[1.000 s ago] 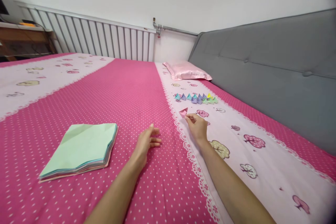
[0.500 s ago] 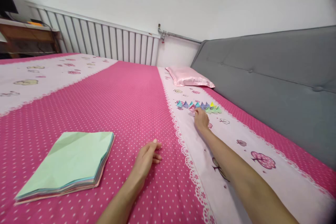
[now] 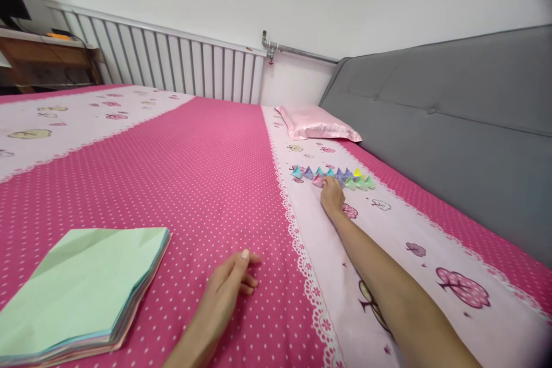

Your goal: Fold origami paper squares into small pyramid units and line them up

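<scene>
My right hand (image 3: 332, 195) reaches out to a cluster of small folded paper pieces on the white printed band of the bedspread. Its fingertips are pinched at a pink folded paper piece (image 3: 318, 181) at the near edge of the cluster; the fingers hide part of it. Around it stand light-blue (image 3: 297, 172), purple (image 3: 308, 173), green (image 3: 359, 183) and yellow (image 3: 357, 172) folded pieces. My left hand (image 3: 227, 283) rests over the pink dotted cloth, fingers loosely apart, holding nothing. To its left lies a stack of square coloured paper (image 3: 86, 287), light green on top.
A pink satin pillow (image 3: 317, 122) lies beyond the folded pieces. Along the right runs a grey padded headboard (image 3: 452, 92). A white radiator (image 3: 172, 63) and a pipe (image 3: 302, 52) line the far wall, with a wooden desk (image 3: 52, 56) at far left.
The view has shifted slightly, so the paper stack sits lower and farther left. My right hand stays at the pink piece; my left hand appears a little lower and farther left.
</scene>
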The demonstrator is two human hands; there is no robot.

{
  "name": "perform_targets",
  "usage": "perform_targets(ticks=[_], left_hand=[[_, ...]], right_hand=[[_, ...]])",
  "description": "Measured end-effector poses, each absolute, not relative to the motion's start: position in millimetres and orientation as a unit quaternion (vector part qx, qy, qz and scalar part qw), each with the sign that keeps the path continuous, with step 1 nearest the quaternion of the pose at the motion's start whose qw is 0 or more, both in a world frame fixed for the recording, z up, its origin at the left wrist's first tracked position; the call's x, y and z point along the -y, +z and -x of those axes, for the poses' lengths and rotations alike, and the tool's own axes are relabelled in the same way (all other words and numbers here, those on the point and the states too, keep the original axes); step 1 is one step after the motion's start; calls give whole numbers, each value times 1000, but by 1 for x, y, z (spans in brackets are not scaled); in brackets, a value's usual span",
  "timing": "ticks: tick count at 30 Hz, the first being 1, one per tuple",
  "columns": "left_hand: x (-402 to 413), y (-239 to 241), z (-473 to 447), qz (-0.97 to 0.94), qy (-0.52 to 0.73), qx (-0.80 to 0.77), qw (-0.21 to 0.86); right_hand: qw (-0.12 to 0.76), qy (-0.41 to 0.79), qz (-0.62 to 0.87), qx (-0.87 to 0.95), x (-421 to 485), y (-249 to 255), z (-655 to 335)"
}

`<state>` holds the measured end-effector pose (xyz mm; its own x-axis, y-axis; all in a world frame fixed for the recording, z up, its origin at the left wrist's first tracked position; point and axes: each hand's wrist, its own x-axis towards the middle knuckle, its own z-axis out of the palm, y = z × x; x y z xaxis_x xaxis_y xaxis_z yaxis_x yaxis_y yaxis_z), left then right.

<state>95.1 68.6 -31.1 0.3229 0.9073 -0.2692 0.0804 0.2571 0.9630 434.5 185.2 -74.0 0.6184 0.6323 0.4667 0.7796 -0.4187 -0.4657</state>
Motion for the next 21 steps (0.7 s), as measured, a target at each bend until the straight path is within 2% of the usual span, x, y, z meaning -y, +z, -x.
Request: perform_targets(ticks=[16, 21], left_hand=[[-70, -37, -93, -540, 315, -468, 624], [-68, -25, -94, -621, 337, -420, 570]], right_hand=[[381, -100, 818, 420, -185, -74, -429], [398, -100, 817, 405, -154, -69, -417]])
